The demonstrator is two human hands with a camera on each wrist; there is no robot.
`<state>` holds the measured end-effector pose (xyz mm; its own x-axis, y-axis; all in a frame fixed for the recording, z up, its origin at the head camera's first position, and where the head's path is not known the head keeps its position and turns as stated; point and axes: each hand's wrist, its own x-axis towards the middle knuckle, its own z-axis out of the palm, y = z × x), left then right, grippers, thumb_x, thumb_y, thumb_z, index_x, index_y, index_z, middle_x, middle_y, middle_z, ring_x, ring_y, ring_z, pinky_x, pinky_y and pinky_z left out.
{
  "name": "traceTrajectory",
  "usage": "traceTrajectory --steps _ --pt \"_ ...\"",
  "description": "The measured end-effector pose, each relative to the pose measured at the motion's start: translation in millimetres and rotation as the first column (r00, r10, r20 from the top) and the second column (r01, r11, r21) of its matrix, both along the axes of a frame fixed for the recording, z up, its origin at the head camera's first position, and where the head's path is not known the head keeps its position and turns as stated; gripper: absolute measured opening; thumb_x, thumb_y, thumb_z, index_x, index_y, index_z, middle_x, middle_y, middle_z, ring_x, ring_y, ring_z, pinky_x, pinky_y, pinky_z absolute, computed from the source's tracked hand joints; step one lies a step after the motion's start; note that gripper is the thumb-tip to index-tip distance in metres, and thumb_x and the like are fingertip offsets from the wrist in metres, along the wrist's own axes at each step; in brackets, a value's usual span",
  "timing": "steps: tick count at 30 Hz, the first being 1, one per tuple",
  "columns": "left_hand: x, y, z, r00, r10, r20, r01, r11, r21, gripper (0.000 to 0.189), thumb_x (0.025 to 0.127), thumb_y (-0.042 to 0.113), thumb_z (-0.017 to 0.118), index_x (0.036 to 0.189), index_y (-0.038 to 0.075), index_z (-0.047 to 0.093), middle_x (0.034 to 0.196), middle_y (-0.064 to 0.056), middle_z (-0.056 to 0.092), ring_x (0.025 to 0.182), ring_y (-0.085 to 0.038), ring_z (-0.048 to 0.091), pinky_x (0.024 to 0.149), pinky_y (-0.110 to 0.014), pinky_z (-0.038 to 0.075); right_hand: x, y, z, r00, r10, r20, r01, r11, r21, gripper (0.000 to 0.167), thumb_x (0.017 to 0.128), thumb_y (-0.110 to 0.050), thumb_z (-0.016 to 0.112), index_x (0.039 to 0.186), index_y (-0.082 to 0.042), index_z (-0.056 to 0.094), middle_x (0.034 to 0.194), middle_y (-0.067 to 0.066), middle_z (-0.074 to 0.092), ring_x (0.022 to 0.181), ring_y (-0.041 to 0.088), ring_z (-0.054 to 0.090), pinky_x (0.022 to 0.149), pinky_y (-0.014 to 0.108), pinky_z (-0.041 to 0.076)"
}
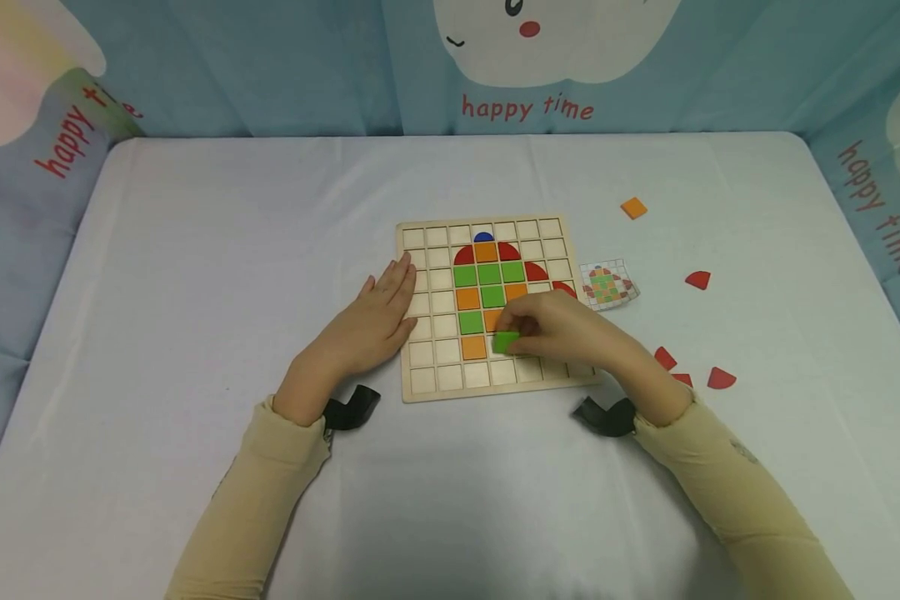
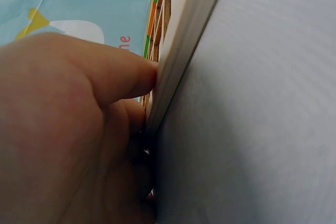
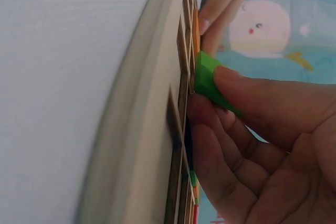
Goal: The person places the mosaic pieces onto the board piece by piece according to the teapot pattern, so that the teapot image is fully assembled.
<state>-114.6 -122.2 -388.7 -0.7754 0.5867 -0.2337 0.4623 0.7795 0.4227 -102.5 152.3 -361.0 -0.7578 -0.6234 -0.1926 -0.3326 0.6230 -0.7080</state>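
Observation:
A wooden grid board (image 1: pixel 423 380) lies on the white table, with green, orange, red and blue tiles set in its cells. My left hand (image 1: pixel 371 321) rests along the board's left edge, its fingers fairly straight and the fingertips on the rim. In the left wrist view the thumb (image 2: pixel 128 74) touches the board's side. My right hand (image 1: pixel 562 329) pinches a green square tile (image 1: pixel 505 342) between thumb and fingers. The tile is tilted over a cell in the lower part of the grid, right of an orange tile (image 1: pixel 473 347). Part of the board is hidden under the right hand.
Right of the board lies a small pattern card (image 1: pixel 607 284) printed with a coloured grid. An orange square tile (image 1: pixel 633 208) lies at the back right. Several loose red pieces (image 1: pixel 722 378) are scattered near the right forearm. A printed blue curtain (image 1: pixel 270 67) hangs behind the table.

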Motion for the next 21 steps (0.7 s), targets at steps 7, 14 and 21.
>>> traceTrajectory --steps 7,14,21 --pt "0.0 0.3 -0.3 1.000 -0.002 0.001 0.002 1.000 -0.005 0.065 0.101 0.022 0.040 0.148 -0.005 0.005 0.156 -0.017 -0.008 0.143 -0.028 -0.005 0.114 -0.047 0.003 -0.8 -1.0 -0.9 1.000 -0.028 -0.008 0.028 1.000 0.006 0.014 0.079 -0.006 0.076 0.091 -0.008 0.070 0.081 -0.003 0.064 0.072 0.012 0.057 0.068 0.029 0.050" --pt "-0.1 0.5 0.3 1.000 0.000 0.000 0.000 1.000 -0.004 0.065 0.101 0.022 0.039 0.148 -0.005 0.005 0.156 -0.017 -0.007 0.143 -0.029 -0.004 0.114 -0.048 0.003 -0.8 -0.7 0.9 0.999 -0.046 -0.018 0.046 0.999 0.010 0.014 0.078 -0.005 0.076 0.091 -0.005 0.070 0.085 0.000 0.065 0.074 0.013 0.058 0.070 0.030 0.050" --pt "0.2 0.8 0.9 1.000 0.002 -0.002 -0.002 1.000 -0.003 0.065 0.101 0.022 0.040 0.148 -0.005 0.005 0.156 -0.017 -0.006 0.143 -0.029 -0.004 0.114 -0.048 0.003 -0.9 0.7 0.3 0.999 -0.034 -0.031 0.034 0.999 -0.013 0.015 0.079 -0.004 0.074 0.093 -0.004 0.071 0.088 0.002 0.066 0.077 0.014 0.059 0.072 0.030 0.051"
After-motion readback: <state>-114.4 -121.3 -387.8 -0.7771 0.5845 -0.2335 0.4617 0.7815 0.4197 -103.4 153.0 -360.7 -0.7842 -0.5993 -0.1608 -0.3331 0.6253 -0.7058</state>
